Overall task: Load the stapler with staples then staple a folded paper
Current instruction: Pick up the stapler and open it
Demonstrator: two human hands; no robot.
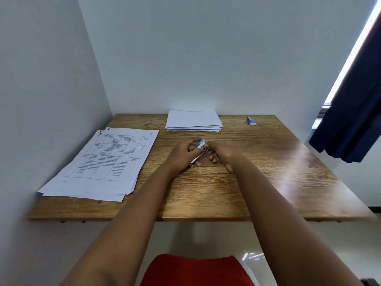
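both hands meet over the middle of the wooden table, a little toward its far edge. the left hand curls its fingers round a small blue-and-white box, most likely the staple box, and tips it so one end points up and away; a pale flap or card edge shows beneath the palm. the right hand is closed at the box's near end, its fingertips pinching at something there, but whether that is the box flap or a strip of staples is too small to tell. the step in hand looks like the very start of loading: getting staples out of their packet. a small blue-and-white object lies near the far right corner of the table, well apart from the hands; it may be the stapler, though its shape is not clear enough to be sure. a neat stack of blank paper sits at the middle of the far edge, and printed sheets with a table grid lie spread along the left edge. no folded paper is ready yet. the next move calls for drawing a strip free without snapping it, then reaching to the far right corner for the tool and opening it.
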